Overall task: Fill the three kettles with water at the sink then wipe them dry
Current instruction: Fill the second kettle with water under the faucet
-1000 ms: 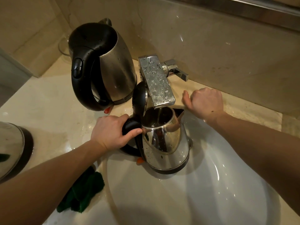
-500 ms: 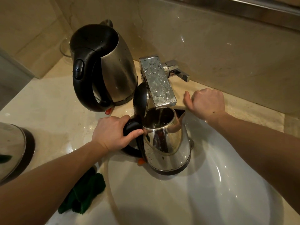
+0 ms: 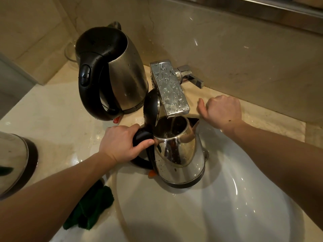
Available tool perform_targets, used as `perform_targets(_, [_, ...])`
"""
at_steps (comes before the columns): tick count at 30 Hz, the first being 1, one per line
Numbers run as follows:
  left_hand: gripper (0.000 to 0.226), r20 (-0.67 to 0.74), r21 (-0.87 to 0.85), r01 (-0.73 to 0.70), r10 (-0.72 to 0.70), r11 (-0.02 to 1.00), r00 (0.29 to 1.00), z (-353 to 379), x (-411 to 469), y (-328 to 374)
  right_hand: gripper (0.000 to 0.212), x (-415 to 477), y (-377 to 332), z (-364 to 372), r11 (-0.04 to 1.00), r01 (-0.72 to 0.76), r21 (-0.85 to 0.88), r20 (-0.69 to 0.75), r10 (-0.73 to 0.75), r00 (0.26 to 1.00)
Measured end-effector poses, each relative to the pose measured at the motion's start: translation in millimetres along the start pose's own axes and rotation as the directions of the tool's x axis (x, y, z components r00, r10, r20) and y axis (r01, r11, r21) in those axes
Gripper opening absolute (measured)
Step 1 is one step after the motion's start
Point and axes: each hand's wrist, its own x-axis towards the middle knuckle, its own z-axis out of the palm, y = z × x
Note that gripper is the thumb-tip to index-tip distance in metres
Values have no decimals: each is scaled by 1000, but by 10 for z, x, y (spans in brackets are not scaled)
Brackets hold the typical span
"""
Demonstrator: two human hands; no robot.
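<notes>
1. The small kettle (image 3: pixel 180 154) stands directly under the tap (image 3: pixel 169 88), in the sink (image 3: pixel 227 215) at its back edge, lid (image 3: pixel 151 109) tipped open towards the tap's left. A thin stream seems to fall into its mouth.
2. My left hand (image 3: pixel 122 142) grips the black handle, fingers (image 3: pixel 133 127) wrapped over the top, thumb pressed beside the steel body.
3. My right hand (image 3: pixel 222 112) rests on the bench (image 3: pixel 52 119) just right of the tap, fingers curled into a fist around nothing I can see.
4. Handling, as I judge it: the steel is stiff, droplet-covered and slippery. The kettle gets heavier as it fills, so the handle is the only sound hold. Grabbing the wet body invites a slip.
5. Lifting out: the tap spout hangs close above the rim and the open lid stands just beside it, so I would drop or slide the kettle forward before raising it.
6. Room: the basin in front of the tap is open. Left of the tap the large kettle (image 3: pixel 111 72) stands close, nearly touching the lid. Far left of the tap a third kettle (image 3: pixel 14 161) sits at the frame's edge.
7. The green cloth (image 3: pixel 90 210) lies on the bench front-left of the tap, near for wiping.
</notes>
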Motion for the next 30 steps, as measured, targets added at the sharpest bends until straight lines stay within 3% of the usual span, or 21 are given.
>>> perform_targets(30, [78,-36,-18,-21,20,1000,999,2,-4,9,62,-15,3,-13,1000,15,-3,-4,-15,1000])
